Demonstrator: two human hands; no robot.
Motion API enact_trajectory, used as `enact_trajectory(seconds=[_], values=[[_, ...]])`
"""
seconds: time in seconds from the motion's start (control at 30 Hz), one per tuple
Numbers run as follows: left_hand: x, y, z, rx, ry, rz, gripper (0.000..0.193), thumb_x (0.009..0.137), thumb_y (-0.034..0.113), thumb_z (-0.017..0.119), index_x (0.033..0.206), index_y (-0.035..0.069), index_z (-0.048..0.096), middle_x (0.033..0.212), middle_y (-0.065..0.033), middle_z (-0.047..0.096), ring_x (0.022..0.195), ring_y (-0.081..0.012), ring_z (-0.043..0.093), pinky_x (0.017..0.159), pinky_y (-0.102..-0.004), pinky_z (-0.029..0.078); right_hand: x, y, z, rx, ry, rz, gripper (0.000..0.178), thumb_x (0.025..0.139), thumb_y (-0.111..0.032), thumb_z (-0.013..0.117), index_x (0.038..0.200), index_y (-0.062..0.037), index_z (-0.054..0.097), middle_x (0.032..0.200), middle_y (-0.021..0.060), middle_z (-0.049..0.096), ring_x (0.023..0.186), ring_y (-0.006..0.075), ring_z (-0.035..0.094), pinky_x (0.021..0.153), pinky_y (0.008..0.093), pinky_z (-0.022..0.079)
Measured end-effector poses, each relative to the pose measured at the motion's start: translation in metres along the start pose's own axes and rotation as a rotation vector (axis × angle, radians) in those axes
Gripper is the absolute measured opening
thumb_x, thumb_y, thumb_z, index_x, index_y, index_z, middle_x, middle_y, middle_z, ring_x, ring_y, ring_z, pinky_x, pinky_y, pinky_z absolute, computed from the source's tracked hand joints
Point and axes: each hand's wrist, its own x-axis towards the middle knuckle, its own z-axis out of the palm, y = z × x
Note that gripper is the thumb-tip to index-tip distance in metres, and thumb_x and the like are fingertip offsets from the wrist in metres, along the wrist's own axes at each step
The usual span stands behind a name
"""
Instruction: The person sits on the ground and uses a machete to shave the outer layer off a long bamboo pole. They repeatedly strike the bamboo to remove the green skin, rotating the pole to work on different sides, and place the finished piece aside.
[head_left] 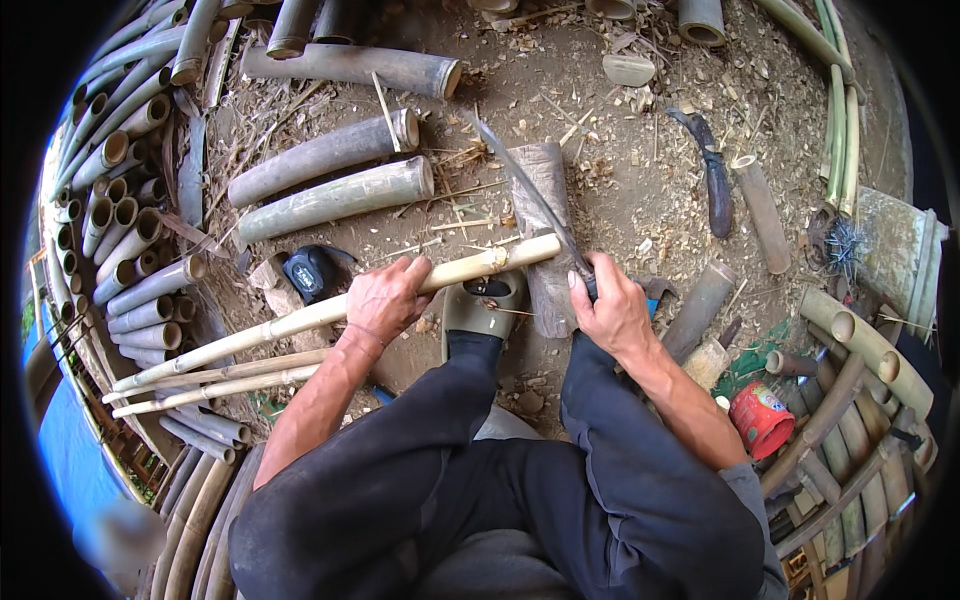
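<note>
My left hand [388,299] is wrapped round a pale bamboo pole [270,328], whose far end lies across a wooden chopping block [543,195] in front of my feet. The rest of the pole slants down to the left. In my right hand [612,305] is the handle of a machete [537,193]; its long blade points away and up to the left. That blade crosses close to the pole's end above the block; whether it touches the pole I cannot tell. Two thinner bamboo poles [230,388] lie beneath the held one.
Cut bamboo tubes [335,198] lie ahead, and more are stacked [125,215] at left. A black tape measure [311,272] sits beyond my left hand. At right are a dark-handled curved knife [717,185], a red container [760,420] and a bamboo frame [830,420]. Wood chips cover the ground.
</note>
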Motion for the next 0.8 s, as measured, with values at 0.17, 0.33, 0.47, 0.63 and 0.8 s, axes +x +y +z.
enact_trajectory(seconds=[0.17,0.33,0.47,0.63,0.8], values=[[-0.002,0.001,0.003,0.063,0.030,-0.005,0.031,0.075,0.026,0.076,0.093,0.015,0.053,0.081,-0.0046,0.059,0.078,-0.0271,0.067,0.066,-0.0422,0.053,0.001,0.008,0.004,-0.030,0.011,-0.049,0.025,0.092,-0.017,0.063,0.106,0.0019,0.056,0.083,0.0215,0.065,0.068,0.0399,0.067,0.058,0.0453,0.055],[-0.006,-0.001,0.014,0.086,0.140,0.019,0.028,0.078,0.026,0.073,0.095,0.016,0.054,0.082,-0.0031,0.058,0.080,-0.0234,0.066,0.069,-0.0396,0.051,0.001,-0.007,-0.004,0.056,0.025,-0.053,0.024,0.092,-0.015,0.063,0.105,0.0042,0.057,0.081,0.0214,0.064,0.068,0.0387,0.068,0.060,0.0445,0.054],[-0.005,0.001,0.013,0.089,0.158,0.035,0.027,0.077,0.028,0.075,0.093,0.015,0.058,0.079,-0.0036,0.057,0.077,-0.0238,0.064,0.067,-0.0386,0.050,0.002,0.000,0.005,-0.061,0.135,-0.201,0.022,0.092,-0.018,0.062,0.103,0.0007,0.055,0.085,0.0185,0.064,0.063,0.0358,0.067,0.053,0.0408,0.056],[-0.004,0.003,0.009,0.028,0.169,0.021,0.030,0.078,0.033,0.075,0.094,0.013,0.060,0.084,-0.0064,0.058,0.079,-0.0289,0.065,0.069,-0.0420,0.051,-0.001,0.008,0.003,-0.074,-0.100,0.064,0.025,0.094,-0.018,0.061,0.105,0.0036,0.053,0.078,0.0231,0.064,0.069,0.0397,0.067,0.061,0.0468,0.054],[0.009,0.000,-0.009,-0.086,-0.120,-0.035,0.035,0.083,0.042,0.072,0.099,0.012,0.063,0.092,-0.0094,0.064,0.084,-0.0351,0.067,0.070,-0.0457,0.053,-0.003,-0.001,-0.002,0.040,0.055,0.003,0.027,0.094,-0.016,0.061,0.111,0.0031,0.055,0.084,0.0237,0.065,0.072,0.0418,0.067,0.063,0.0465,0.054]])
